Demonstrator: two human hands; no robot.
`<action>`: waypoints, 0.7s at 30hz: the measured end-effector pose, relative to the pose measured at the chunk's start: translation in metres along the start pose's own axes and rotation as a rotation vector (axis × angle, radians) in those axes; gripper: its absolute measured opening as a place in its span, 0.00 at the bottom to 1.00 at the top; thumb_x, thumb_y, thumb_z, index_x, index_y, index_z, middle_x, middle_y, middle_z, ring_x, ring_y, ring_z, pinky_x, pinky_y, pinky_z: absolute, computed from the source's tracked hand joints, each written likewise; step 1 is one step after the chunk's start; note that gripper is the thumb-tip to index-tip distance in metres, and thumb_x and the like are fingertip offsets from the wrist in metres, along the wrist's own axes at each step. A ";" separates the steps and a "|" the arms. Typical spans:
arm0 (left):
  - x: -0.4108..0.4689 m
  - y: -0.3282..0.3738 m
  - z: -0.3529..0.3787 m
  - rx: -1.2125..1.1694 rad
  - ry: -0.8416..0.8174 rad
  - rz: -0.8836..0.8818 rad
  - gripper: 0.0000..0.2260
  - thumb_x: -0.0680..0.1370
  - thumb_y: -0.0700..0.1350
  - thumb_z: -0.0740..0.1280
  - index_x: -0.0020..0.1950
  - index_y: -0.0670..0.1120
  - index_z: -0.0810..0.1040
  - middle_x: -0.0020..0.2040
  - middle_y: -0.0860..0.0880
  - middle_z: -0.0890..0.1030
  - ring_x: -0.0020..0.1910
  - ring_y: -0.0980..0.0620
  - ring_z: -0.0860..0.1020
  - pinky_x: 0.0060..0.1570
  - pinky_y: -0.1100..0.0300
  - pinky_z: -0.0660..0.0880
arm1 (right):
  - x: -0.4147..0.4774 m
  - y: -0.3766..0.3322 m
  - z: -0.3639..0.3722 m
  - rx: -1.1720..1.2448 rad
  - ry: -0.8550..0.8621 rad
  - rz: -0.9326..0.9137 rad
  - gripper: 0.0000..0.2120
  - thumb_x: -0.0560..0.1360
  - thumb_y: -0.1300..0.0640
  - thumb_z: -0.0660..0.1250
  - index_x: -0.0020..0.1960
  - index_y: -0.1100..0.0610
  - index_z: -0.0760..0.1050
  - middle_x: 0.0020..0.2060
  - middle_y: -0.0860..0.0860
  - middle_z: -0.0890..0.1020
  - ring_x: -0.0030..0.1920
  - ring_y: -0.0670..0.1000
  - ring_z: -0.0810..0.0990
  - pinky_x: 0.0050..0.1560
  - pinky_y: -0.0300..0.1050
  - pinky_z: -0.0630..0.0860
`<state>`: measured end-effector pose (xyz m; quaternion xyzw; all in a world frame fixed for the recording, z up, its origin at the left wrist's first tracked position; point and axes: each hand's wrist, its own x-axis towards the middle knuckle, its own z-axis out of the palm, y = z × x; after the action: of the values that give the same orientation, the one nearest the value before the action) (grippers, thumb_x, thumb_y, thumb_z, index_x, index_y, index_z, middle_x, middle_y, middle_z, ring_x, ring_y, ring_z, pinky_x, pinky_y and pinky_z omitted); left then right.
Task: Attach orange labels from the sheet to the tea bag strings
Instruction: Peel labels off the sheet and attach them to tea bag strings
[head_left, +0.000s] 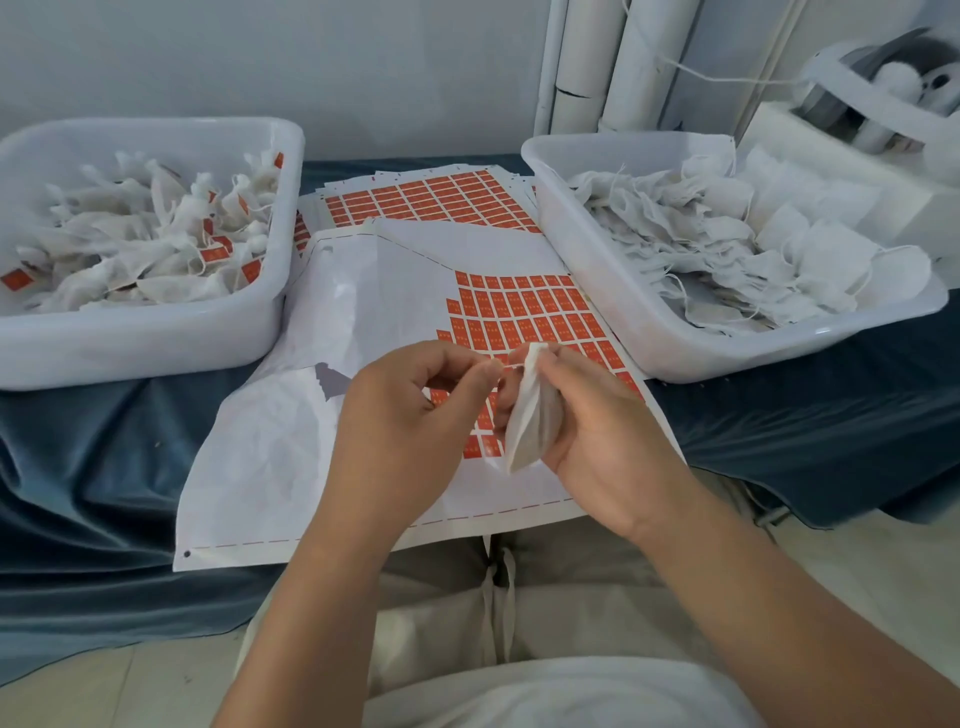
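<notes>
A white label sheet (363, 322) lies on the blue cloth before me, with orange labels (524, 312) left on its right part. My right hand (597, 431) grips a white tea bag (532, 415) above the sheet's near right area. My left hand (410, 421) hovers just left of it, thumb and forefinger pinched at the bag's top, where the string is too thin to make out. A left tub (156, 343) holds tea bags with orange labels attached. A right tub (670, 338) holds plain tea bags with strings.
More label sheets (431, 197) lie stacked behind the front one, between the tubs. White tubes (613, 62) stand at the back wall. A white machine (883, 104) with a string spool sits at the far right. My lap is below the table edge.
</notes>
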<state>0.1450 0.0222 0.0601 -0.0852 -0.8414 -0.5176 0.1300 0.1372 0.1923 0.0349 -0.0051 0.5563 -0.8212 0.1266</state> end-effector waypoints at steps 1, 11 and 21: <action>0.000 0.000 0.001 0.008 0.005 0.008 0.11 0.82 0.50 0.71 0.40 0.62 0.80 0.41 0.67 0.82 0.44 0.66 0.81 0.45 0.85 0.64 | 0.000 0.000 0.001 -0.036 -0.002 -0.004 0.08 0.79 0.46 0.69 0.53 0.46 0.84 0.44 0.51 0.83 0.46 0.48 0.83 0.52 0.46 0.80; 0.000 -0.006 0.000 -0.246 -0.094 -0.155 0.11 0.82 0.54 0.68 0.42 0.55 0.82 0.41 0.53 0.86 0.39 0.50 0.85 0.37 0.68 0.80 | 0.003 -0.003 -0.002 0.181 0.073 0.052 0.04 0.82 0.52 0.70 0.53 0.52 0.82 0.38 0.50 0.78 0.38 0.46 0.78 0.45 0.44 0.79; 0.002 -0.010 0.011 -0.771 -0.147 -0.183 0.10 0.84 0.48 0.64 0.47 0.48 0.81 0.47 0.42 0.87 0.40 0.52 0.83 0.37 0.64 0.78 | -0.001 0.008 0.000 -0.378 0.038 -0.178 0.13 0.84 0.42 0.62 0.61 0.40 0.85 0.52 0.47 0.88 0.56 0.50 0.86 0.63 0.53 0.81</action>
<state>0.1388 0.0278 0.0475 -0.0890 -0.5969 -0.7971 -0.0187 0.1395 0.1897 0.0277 -0.0626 0.7001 -0.7101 0.0399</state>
